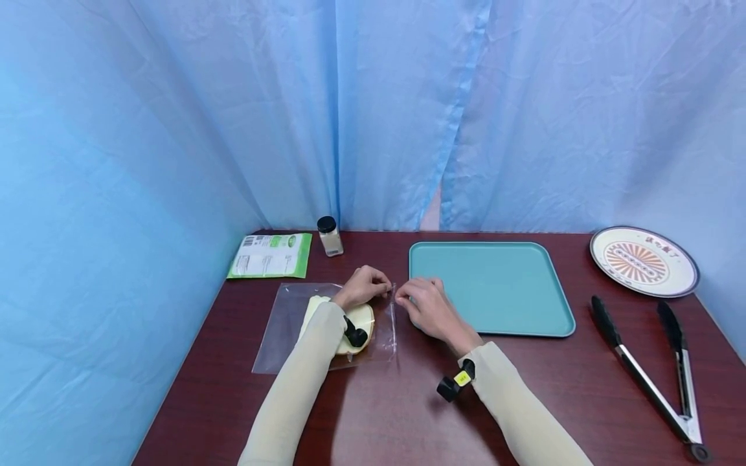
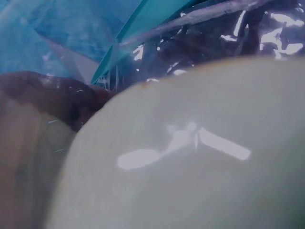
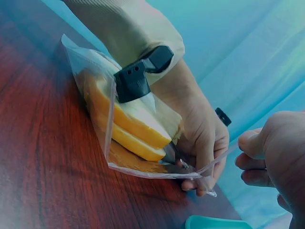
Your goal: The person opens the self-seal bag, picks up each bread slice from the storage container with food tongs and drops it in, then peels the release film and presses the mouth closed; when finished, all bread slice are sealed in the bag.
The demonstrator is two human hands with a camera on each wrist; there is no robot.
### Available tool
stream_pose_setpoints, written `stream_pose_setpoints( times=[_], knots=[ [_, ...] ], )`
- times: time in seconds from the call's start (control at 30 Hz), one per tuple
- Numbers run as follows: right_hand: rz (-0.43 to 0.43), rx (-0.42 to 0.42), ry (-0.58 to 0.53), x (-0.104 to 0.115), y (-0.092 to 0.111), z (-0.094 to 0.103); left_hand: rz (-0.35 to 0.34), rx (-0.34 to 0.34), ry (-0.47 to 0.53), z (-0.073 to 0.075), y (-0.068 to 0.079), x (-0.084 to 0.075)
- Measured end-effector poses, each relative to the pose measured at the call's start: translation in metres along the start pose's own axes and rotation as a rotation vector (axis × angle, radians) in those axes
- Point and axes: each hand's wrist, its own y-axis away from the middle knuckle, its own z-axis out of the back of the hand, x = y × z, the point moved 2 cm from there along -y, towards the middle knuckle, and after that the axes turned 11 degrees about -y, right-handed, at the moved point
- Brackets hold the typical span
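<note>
A clear plastic bag [image 1: 276, 343] lies on the table with slices of bread [image 1: 364, 315] inside. In the right wrist view, two stacked bread slices [image 3: 138, 129] with golden crusts show through the film. My left hand [image 1: 361, 288] reaches over the bread and pinches the bag's far corner by the open edge. My right hand [image 1: 430, 307] pinches a thin strip of the bag's edge, pulled taut between both hands in the right wrist view. Seen from the left wrist, a pale bread slice [image 2: 190, 143] fills most of the picture, with the left hand [image 2: 38, 109] partly blurred beside it.
A teal tray [image 1: 489, 285] lies just right of the right hand. Behind the bag stand a black-lidded jar [image 1: 330, 237] and a green-and-white packet [image 1: 271, 255]. Metal tongs [image 1: 647, 382] and a patterned plate [image 1: 644, 262] are at the right. Blue curtains [image 1: 384, 116] surround the table.
</note>
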Motion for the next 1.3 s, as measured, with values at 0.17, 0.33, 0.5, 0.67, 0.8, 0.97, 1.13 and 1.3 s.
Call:
stream_pose_setpoints(
  times=[0.17,0.33,0.5,0.67,0.8,0.97,1.13,1.3],
  knots=[
    [0.010,0.006,-0.010,0.006,0.006,0.004,0.001,0.001,0.009,-0.001,0.000,0.000],
    [0.048,-0.011,-0.018,0.012,0.009,0.008,-0.006,-0.006,0.010,-0.001,0.001,0.000],
    [0.087,-0.026,-0.027,0.018,0.013,0.012,-0.002,0.000,0.015,-0.001,0.001,0.000],
    [0.106,-0.037,-0.038,0.022,0.017,0.015,-0.001,0.004,0.013,-0.001,0.001,0.000],
    [0.133,-0.059,-0.039,0.025,0.020,0.019,0.002,0.006,0.012,-0.001,0.001,0.000],
    [0.166,-0.086,-0.045,0.029,0.024,0.024,0.006,0.014,0.030,-0.001,0.001,0.001],
    [0.190,-0.103,-0.042,0.034,0.027,0.028,0.007,0.008,0.036,-0.001,0.001,0.001],
    [0.232,-0.127,-0.051,0.037,0.030,0.031,0.011,0.006,0.038,-0.002,0.001,0.001]
  ],
)
